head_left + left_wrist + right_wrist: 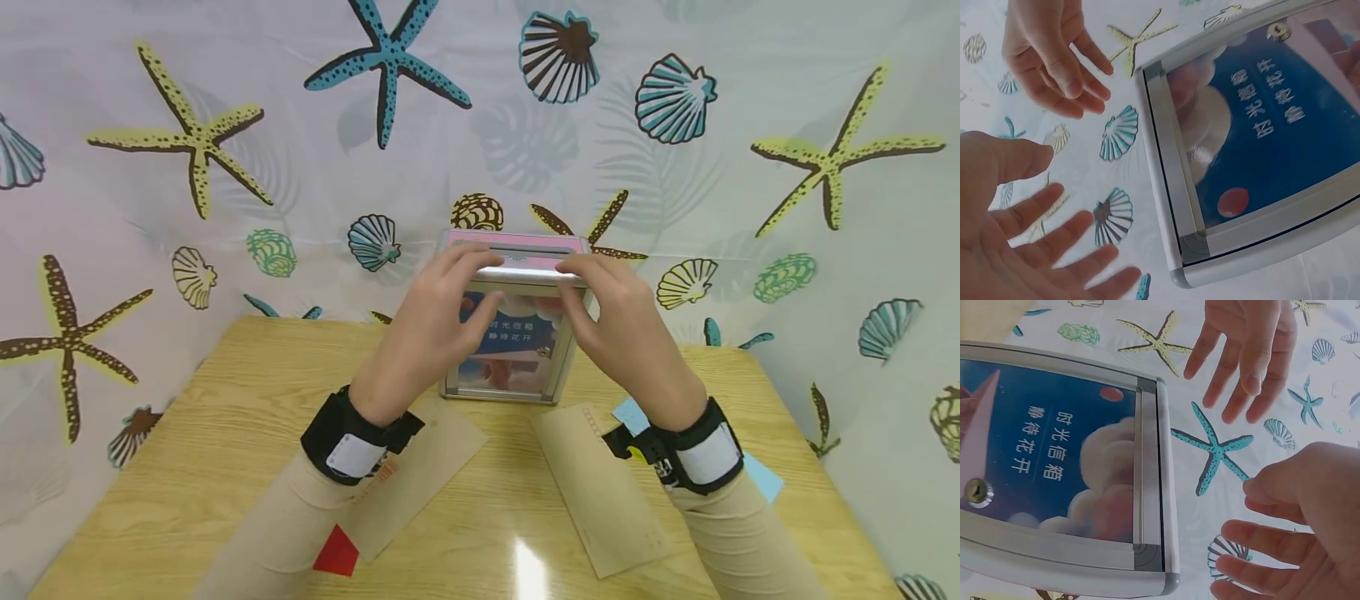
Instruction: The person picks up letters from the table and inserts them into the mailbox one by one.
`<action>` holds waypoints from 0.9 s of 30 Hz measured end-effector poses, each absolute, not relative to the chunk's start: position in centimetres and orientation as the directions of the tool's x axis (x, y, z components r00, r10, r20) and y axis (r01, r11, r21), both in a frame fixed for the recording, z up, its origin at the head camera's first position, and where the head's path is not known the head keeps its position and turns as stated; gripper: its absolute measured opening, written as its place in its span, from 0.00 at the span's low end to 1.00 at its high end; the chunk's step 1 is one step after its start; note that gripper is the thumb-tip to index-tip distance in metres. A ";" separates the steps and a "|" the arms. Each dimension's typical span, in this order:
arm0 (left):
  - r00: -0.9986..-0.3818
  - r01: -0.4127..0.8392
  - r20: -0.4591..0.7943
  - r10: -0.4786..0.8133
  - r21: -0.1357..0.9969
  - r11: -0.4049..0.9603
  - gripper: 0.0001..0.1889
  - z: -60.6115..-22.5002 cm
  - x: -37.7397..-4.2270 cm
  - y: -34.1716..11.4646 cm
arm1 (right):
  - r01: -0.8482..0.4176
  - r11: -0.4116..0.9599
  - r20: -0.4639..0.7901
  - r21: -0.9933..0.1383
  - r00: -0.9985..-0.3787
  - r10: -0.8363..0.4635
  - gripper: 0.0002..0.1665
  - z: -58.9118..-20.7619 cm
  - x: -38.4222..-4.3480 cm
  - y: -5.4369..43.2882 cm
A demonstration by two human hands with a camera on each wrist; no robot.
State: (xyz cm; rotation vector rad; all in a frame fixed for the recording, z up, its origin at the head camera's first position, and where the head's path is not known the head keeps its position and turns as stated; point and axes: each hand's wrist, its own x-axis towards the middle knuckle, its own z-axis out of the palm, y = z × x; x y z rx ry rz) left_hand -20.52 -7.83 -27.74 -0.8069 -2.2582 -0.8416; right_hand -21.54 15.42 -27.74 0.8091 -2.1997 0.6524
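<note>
A metal-framed letter box (517, 333) stands upright at the back of the table, with a pink top and a slot in it. Its blue front panel (1285, 100) bears white Chinese characters and a small round lock (979, 492). My left hand (431, 325) is over the box's top left side, fingers spread and holding nothing. Opposite it, my right hand (633, 333) is at the top right side, also with loose, empty fingers. Both wrist views show a gap between the hands and the box top.
One brown envelope (427, 475) lies under my left forearm, beside a red paper piece (337, 552). Another brown envelope (600, 492) lies at the right. Blue paper (763, 477) shows beside my right forearm. A patterned cloth (480, 158) hangs behind the wooden table (247, 400).
</note>
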 end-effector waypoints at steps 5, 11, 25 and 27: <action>-0.671 0.659 0.645 0.366 0.292 0.693 0.29 -29.2 -18.6 -7.9 | -0.706 0.682 0.737 -0.188 -0.560 -0.377 0.19 -28.9 -19.2 16.4; -0.737 0.596 0.535 0.413 0.225 0.771 0.37 -31.8 -16.7 -8.3 | -0.695 0.692 0.677 -0.197 -0.607 -0.416 0.33 -30.8 -16.9 17.6; -0.902 0.431 0.119 0.415 0.300 0.851 0.49 -39.2 -13.7 -9.6 | -0.431 0.801 0.298 -0.416 -0.897 -0.328 0.43 -39.5 -12.1 21.5; -0.915 0.391 0.039 0.401 0.324 0.861 0.52 -40.2 -13.5 -9.9 | -0.393 0.821 0.254 -0.413 -0.916 -0.311 0.44 -40.5 -11.7 21.9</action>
